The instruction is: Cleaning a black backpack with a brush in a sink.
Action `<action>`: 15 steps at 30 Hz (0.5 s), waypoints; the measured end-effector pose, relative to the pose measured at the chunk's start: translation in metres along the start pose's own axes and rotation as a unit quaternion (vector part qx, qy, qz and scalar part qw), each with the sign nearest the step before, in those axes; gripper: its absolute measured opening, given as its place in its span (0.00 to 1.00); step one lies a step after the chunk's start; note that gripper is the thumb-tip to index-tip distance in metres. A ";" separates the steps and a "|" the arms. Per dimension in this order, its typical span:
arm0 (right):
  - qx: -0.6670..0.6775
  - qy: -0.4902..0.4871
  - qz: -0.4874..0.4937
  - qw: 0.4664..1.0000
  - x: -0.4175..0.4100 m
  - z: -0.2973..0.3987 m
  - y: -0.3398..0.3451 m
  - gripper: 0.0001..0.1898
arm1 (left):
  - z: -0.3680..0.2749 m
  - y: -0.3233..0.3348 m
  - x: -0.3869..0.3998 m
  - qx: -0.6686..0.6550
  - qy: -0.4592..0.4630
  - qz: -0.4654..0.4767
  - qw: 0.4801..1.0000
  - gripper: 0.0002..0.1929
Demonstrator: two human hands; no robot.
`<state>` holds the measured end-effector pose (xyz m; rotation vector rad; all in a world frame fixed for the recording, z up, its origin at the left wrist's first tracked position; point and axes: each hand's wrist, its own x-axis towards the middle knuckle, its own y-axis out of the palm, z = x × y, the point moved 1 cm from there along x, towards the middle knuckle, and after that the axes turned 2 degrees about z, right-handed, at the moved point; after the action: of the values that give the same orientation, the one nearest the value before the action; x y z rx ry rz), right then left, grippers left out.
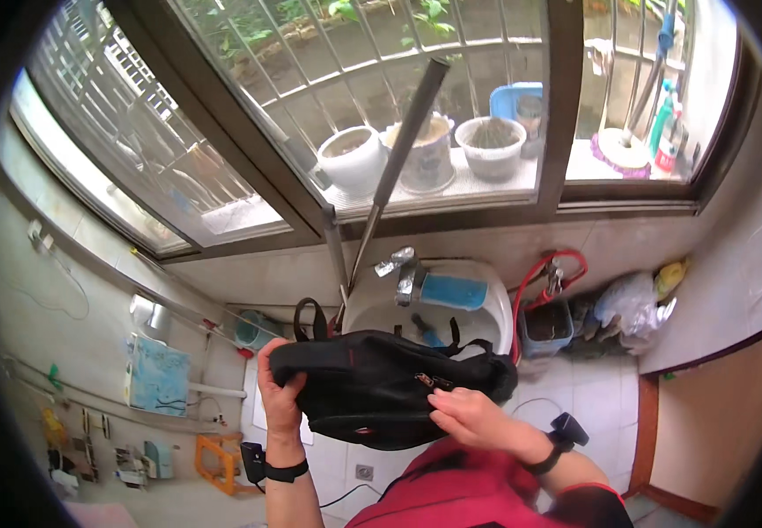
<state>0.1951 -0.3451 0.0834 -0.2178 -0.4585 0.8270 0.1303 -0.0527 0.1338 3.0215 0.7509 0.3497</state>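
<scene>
A black backpack (367, 383) is held sideways in front of my body, above the white tiled floor. My left hand (282, 383) grips its left end, thumb on the near face and fingers over the edge. Just below two metal zipper pulls (425, 379), the curled fingers of my right hand (470, 412) pinch at the bag's front. Whether a pull is between them is hidden. A carry loop (311, 320) stands up at the far left, and loose straps (466, 343) hang at the far right. The bag looks closed.
Beyond the bag is a white washbasin (499, 297) with a foil-wrapped faucet (407, 277) and a blue tray (453, 292). Long poles (414, 132) lean by the window. A red hose (519, 297) and plastic bin (546, 330) stand right, an orange stool (216, 465) left.
</scene>
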 end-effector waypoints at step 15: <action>-0.009 0.045 0.030 0.999 0.037 -0.020 -0.016 0.09 | -0.066 0.100 -0.039 0.527 0.232 0.180 0.798 0.10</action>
<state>0.2370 -0.3281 0.0833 -0.2851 -0.3768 0.8685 0.1290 -0.1621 0.1961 4.2430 0.4139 1.0059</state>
